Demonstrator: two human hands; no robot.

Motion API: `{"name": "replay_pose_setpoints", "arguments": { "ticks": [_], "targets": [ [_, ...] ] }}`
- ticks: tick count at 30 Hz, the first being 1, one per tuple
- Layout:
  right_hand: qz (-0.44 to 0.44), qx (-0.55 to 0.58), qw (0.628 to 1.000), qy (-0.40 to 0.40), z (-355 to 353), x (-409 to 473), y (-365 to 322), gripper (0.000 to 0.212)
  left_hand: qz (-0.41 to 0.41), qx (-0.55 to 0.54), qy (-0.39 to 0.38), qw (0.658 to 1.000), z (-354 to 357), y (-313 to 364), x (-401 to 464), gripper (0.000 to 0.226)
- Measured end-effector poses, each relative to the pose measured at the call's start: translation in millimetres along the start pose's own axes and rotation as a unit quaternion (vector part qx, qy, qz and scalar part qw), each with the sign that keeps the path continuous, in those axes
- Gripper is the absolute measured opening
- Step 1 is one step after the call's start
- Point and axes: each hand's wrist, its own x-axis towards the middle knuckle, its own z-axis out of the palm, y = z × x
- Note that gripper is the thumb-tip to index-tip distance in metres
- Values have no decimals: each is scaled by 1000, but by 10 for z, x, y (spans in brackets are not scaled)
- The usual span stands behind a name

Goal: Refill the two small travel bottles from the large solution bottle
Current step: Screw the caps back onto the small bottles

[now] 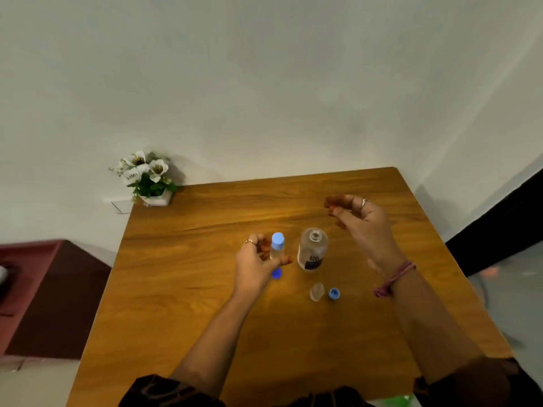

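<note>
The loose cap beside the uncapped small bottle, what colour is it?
Blue cap, shown in the head view.

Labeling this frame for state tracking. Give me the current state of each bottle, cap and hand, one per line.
large solution bottle: upright, uncapped
capped travel bottle: upright, light blue cap on, beside left hand
second travel bottle: upright, open
loose light blue cap: on table beside second travel bottle
dark blue cap: on table, partly hidden by left hand
left hand: open around capped travel bottle; contact unclear
right hand: raised, empty, fingers curled
</note>
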Motion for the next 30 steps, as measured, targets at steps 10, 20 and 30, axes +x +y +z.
{"name": "replay_pose_setpoints", "arguments": {
  "ticks": [10, 20, 30],
  "targets": [
    [83, -45, 995, -23, -239, 41, 754, 20, -121, 32, -16, 992, 485, -719, -239, 45],
    [131, -88, 983, -93, -331, 5, 1329, 20, -178, 54, 9, 982, 697, -1058, -349, 46],
    [124, -221, 955, -152, -454, -18, 1684, 23, -216, 77, 95, 969, 768, -1010, -709, 73]
  ]
}}
